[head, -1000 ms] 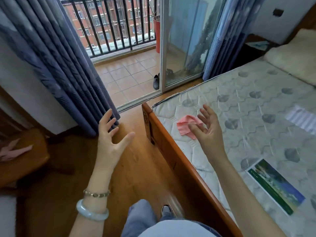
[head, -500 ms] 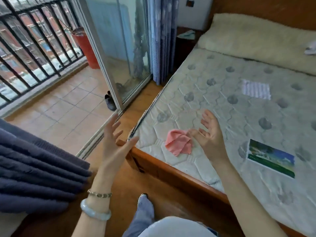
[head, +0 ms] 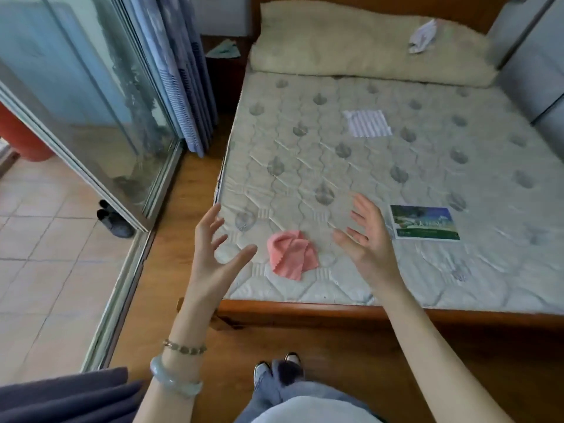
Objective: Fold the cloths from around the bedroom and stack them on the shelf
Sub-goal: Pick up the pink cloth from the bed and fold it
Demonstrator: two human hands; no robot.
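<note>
Noted pink cloth (head: 291, 254) crumpled near foot edge of mattress (head: 396, 172); flanked by left hand (head: 213, 257) and right hand (head: 370, 242), fingers (head: 361, 209) spread wide, holding nothing, apart from it (probably framed so for a two-handed pickup).

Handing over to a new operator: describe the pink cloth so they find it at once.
Start at the mattress and go to its near edge. The pink cloth lies crumpled there, between the left hand and right hand. It is the only pink thing; the striped cloth lies flat, farther up.
</note>
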